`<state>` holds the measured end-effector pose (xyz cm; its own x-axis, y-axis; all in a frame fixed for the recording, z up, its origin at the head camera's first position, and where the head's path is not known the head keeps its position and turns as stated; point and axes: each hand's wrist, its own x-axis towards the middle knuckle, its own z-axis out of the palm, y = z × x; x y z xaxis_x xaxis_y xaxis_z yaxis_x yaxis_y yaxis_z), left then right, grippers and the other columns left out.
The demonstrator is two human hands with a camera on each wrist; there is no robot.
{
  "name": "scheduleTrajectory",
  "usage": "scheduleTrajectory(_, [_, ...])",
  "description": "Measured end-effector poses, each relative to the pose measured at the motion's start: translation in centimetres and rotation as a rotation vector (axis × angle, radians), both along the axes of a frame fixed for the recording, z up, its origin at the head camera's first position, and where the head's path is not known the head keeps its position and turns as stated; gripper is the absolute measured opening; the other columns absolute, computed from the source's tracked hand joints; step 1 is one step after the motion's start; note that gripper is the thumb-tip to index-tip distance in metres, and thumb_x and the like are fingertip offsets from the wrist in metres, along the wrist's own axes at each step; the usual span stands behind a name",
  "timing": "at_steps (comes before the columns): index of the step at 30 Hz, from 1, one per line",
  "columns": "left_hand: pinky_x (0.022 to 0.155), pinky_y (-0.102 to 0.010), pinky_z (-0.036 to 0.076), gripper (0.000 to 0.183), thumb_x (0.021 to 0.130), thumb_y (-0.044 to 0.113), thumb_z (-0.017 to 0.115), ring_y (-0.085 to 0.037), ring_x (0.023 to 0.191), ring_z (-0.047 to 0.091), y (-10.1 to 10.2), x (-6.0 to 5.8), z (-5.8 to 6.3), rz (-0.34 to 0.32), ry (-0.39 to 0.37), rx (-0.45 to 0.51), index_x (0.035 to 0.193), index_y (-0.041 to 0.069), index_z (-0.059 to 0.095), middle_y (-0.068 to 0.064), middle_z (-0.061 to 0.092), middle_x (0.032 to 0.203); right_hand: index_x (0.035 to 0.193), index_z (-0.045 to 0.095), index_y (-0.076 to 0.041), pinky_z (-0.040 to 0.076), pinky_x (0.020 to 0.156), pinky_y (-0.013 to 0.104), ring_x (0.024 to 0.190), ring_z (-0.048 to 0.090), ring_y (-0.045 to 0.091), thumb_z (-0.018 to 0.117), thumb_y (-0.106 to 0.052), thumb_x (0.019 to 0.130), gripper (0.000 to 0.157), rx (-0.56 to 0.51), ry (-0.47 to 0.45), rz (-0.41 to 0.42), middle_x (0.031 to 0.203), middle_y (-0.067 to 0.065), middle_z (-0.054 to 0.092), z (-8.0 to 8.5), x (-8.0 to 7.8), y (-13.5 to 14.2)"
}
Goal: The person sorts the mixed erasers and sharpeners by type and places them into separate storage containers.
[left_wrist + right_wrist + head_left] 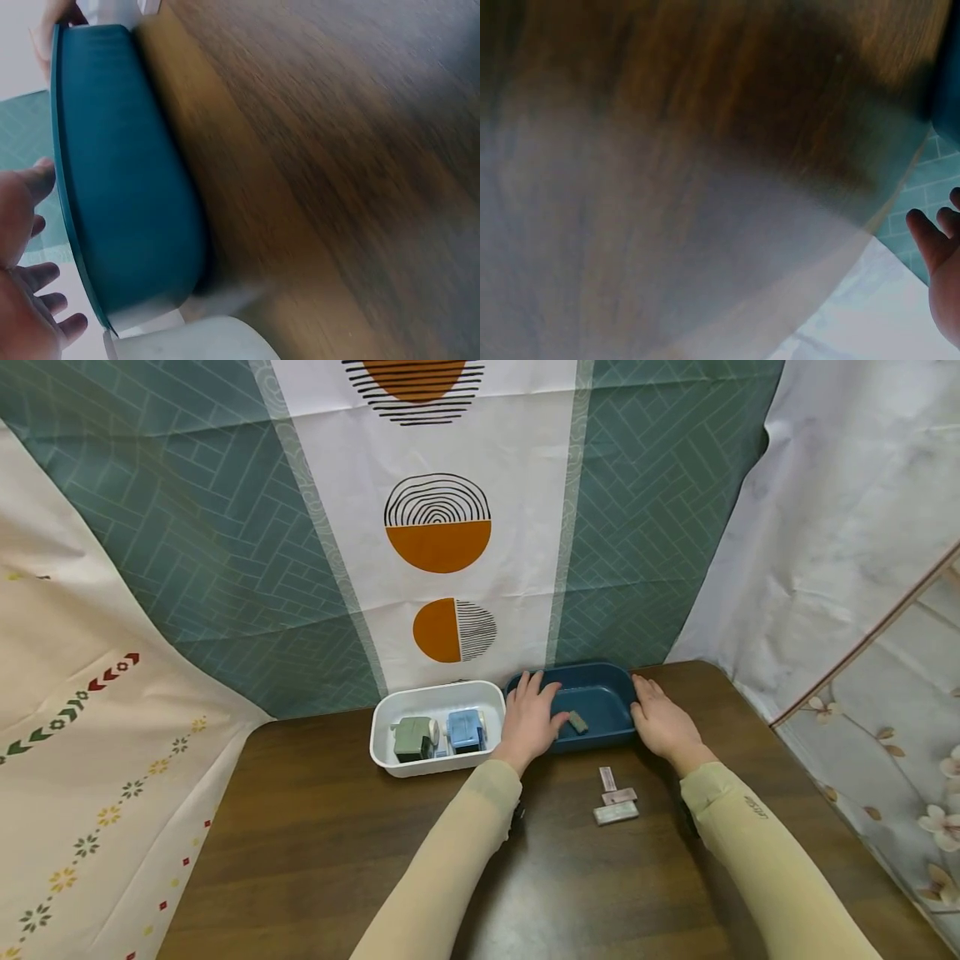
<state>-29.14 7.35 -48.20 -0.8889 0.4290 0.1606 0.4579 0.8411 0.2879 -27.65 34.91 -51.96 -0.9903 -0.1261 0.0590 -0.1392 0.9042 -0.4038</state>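
Observation:
A dark blue plastic bin (600,681) sits against the back of the table with a small grey-green block (577,722) inside. Over its left end my left hand (527,722) reaches with spread fingers; in the left wrist view the thumb is right at the rim of the blue bin (124,172). At the right end, my right hand (666,720) lies along the outer side, fingers extended toward the rim. Only part of the right hand (946,262) shows at the edge of the right wrist view.
Left of the blue bin stands a white bin (442,695) holding a green object (414,737) and a blue one (466,729). In front lie a pinkish strip (607,778), another flat piece (618,796) and a pale block (616,813). Patterned cloth (450,460) hangs behind the table.

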Motion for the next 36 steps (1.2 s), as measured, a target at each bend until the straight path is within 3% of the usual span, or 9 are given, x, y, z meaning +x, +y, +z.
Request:
scheduleTrajectory(21, [0.127, -0.053, 0.027, 0.052, 0.109, 0.042, 0.062, -0.035, 0.162, 0.022, -0.7, 0.6, -0.3, -0.002, 0.021, 0.005, 0.155, 0.018, 0.058, -0.013, 0.033, 0.172, 0.166, 0.018, 0.01, 0.019, 0.127, 0.061, 0.159, 0.017, 0.051, 0.037, -0.018, 0.114, 0.062, 0.0, 0.007, 0.006, 0.171, 0.032, 0.022, 0.2, 0.1, -0.1])
scheduleTrajectory(36, [0.127, -0.055, 0.027, 0.048, 0.11, 0.041, 0.06, -0.034, 0.162, 0.02, -1.0, 1.2, -0.4, -0.089, 0.062, -0.027, 0.153, 0.019, 0.06, -0.013, 0.031, 0.173, 0.166, 0.018, 0.011, 0.019, 0.127, 0.061, 0.159, 0.018, 0.051, 0.037, -0.018, 0.114, 0.062, 0.003, 0.004, 0.007, 0.171, 0.033, 0.023, 0.2, 0.1, -0.1])
